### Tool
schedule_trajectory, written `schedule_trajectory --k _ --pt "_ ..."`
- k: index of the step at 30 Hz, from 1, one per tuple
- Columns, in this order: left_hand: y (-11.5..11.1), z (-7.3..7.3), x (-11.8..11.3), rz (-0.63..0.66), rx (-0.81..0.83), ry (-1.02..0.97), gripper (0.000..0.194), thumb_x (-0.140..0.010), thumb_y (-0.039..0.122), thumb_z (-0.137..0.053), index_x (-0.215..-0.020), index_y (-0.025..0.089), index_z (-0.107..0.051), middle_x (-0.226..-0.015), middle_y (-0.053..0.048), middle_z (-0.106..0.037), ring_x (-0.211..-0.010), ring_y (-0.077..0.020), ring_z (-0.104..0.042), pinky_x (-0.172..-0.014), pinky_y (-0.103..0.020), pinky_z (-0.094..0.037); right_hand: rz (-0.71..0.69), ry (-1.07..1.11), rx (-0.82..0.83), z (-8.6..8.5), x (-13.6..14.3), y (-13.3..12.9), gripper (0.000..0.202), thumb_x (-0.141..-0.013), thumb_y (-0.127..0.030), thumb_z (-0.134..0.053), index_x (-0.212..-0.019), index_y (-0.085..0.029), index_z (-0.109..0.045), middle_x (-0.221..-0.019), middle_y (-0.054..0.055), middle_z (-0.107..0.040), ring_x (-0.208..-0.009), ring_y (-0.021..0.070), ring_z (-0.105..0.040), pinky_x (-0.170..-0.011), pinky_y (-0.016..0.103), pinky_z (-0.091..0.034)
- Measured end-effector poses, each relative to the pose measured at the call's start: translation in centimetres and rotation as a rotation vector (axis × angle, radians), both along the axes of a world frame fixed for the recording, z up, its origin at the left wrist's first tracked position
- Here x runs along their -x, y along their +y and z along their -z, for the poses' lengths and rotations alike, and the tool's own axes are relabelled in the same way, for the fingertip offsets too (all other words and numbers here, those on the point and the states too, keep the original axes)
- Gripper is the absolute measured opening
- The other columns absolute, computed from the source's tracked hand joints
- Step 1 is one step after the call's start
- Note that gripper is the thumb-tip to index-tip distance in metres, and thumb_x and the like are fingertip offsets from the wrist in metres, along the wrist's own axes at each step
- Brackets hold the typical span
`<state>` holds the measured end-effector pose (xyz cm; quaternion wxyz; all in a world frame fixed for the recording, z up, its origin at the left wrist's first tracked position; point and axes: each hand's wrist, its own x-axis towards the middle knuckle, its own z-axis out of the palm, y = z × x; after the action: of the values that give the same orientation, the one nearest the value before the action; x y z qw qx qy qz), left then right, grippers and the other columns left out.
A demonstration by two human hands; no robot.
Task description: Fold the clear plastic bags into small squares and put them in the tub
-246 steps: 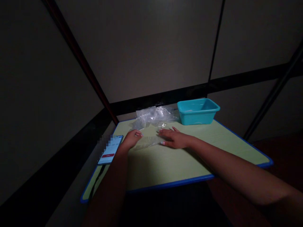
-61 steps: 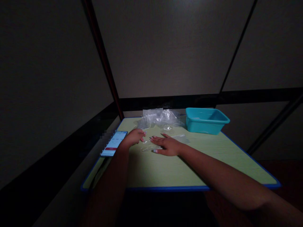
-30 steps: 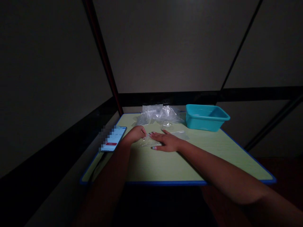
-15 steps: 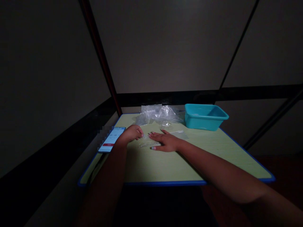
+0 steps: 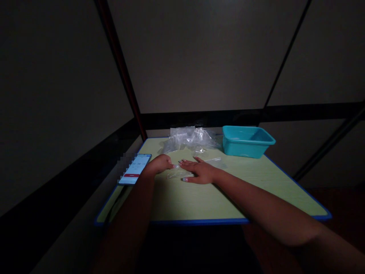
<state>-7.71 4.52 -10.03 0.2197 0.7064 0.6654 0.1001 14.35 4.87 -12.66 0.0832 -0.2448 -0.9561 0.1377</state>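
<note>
A clear plastic bag lies flat on the table, partly covered by my right hand. That hand is open, palm down, its fingers spread and pointing left across the bag. My left hand is closed at the bag's left end, fingers curled in and the thumb pointing right, near the right fingertips. It appears to pinch the bag's edge, though the curled fingers hide most of the contact.
Crumpled clear plastic bags are heaped at the table's back. To their right stands a turquoise plastic basin. A lit phone lies by the left edge, close to my left forearm. The table has a blue rim; walls rise behind and at left.
My left hand has turned and shifted slightly, its fingers now curled tighter and the thumb stretched toward the right hand. The right hand and the bag have hardly moved.
</note>
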Motion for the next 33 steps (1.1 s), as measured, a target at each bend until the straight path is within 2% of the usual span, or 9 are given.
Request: schedule_trajectory --k 4,7,13,16,20,23,26,29,33 --pt "0.1 0.0 0.1 0.002 -0.01 0.008 0.014 -0.065 0.03 -0.061 -0.063 0.018 -0.056 -0.062 0.001 -0.057 -0.066 -0.0152 -0.053 -0.058 -0.023 -0.034 0.005 -0.003 -0.072 -0.1 -0.1 -0.1 0.069 -0.088 -0.057 -0.035 -0.144 -0.022 -0.021 -0.147 0.011 -0.026 -0.135 0.0236 -0.022 -0.107 0.056 -0.002" --pt "0.0 -0.1 0.0 0.0 -0.015 0.013 0.014 -0.065 0.03 -0.062 -0.062 0.018 -0.056 -0.062 0.002 -0.057 -0.066 -0.0152 -0.053 -0.057 -0.023 -0.034 0.066 -0.007 -0.129 -0.1 -0.1 -0.2 0.065 -0.091 -0.054 -0.03 -0.145 -0.02 -0.018 -0.147 0.012 -0.025 -0.136 0.0229 -0.022 -0.106 0.056 0.002" --pt "-0.2 -0.2 -0.2 -0.032 -0.024 0.03 0.016 -0.065 0.032 -0.064 -0.063 0.018 -0.057 -0.064 0.0 -0.06 -0.067 -0.017 -0.056 -0.056 -0.024 -0.035 0.099 -0.045 -0.122 0.0 -0.2 -0.1 0.06 -0.092 -0.051 -0.026 -0.144 -0.021 -0.022 -0.147 0.011 -0.026 -0.135 0.0228 -0.023 -0.106 0.057 0.002" --pt "-0.2 -0.3 -0.4 -0.087 -0.051 0.049 0.02 -0.067 0.036 -0.065 -0.073 0.017 -0.06 -0.075 -0.005 -0.064 -0.074 -0.021 -0.059 -0.06 -0.026 -0.037 0.095 -0.051 -0.104 0.0 -0.2 0.0 0.06 -0.092 -0.051 -0.025 -0.144 -0.021 -0.023 -0.146 0.011 -0.028 -0.135 0.0227 -0.023 -0.106 0.057 0.002" --pt "-0.4 -0.7 -1.3 -0.222 -0.29 0.06 0.035 -0.081 0.046 -0.052 -0.098 0.016 -0.059 -0.104 -0.013 -0.064 -0.099 -0.0261 -0.057 -0.079 -0.033 -0.041 0.094 -0.057 -0.091 0.0 -0.1 0.0 0.06 -0.092 -0.051 -0.025 -0.144 -0.02 -0.023 -0.146 0.011 -0.027 -0.136 0.0227 -0.022 -0.106 0.057 0.001" --pt "-1.0 -0.6 -2.9 -0.124 -0.409 0.051 0.045 -0.09 0.044 -0.037 -0.121 0.015 -0.049 -0.131 -0.015 -0.05 -0.124 -0.0255 -0.041 -0.102 -0.038 -0.026 0.093 -0.056 -0.087 0.0 -0.1 0.0 0.061 -0.092 -0.052 -0.025 -0.144 -0.02 -0.024 -0.146 0.012 -0.028 -0.135 0.0231 -0.023 -0.106 0.057 0.001" --pt "-1.9 0.4 -5.1 0.057 -0.345 0.041 0.056 -0.093 0.044 -0.023 -0.142 0.016 -0.024 -0.15 -0.012 -0.02 -0.139 -0.0226 -0.014 -0.11 -0.044 -0.006 0.085 -0.05 -0.104 0.2 -0.1 0.1 0.061 -0.091 -0.053 -0.028 -0.143 -0.02 -0.027 -0.145 0.013 -0.031 -0.134 0.024 -0.026 -0.106 0.058 0.0" --pt "-2.8 1.7 -7.3 0.212 -0.265 0.033 0.063 -0.093 0.048 -0.015 -0.146 0.015 -0.008 -0.153 -0.011 -0.007 -0.14 -0.0208 -0.002 -0.11 -0.044 -0.004 0.06 -0.045 -0.149 0.7 -0.1 0.5 0.061 -0.089 -0.05 -0.037 -0.142 -0.022 -0.028 -0.147 0.012 -0.027 -0.135 0.0244 -0.025 -0.106 0.059 0.0" --pt "-3.3 2.5 -8.9 0.277 -0.307 0.013 0.067 -0.092 0.05 -0.013 -0.146 0.011 -0.004 -0.152 -0.014 -0.006 -0.139 -0.0201 0.0 -0.111 -0.04 -0.007 0.05 -0.071 -0.211 1.3 0.0 0.8 0.064 -0.085 -0.039 -0.044 -0.143 -0.019 -0.027 -0.149 0.011 -0.021 -0.138 0.0265 -0.014 -0.107 0.057 0.001"
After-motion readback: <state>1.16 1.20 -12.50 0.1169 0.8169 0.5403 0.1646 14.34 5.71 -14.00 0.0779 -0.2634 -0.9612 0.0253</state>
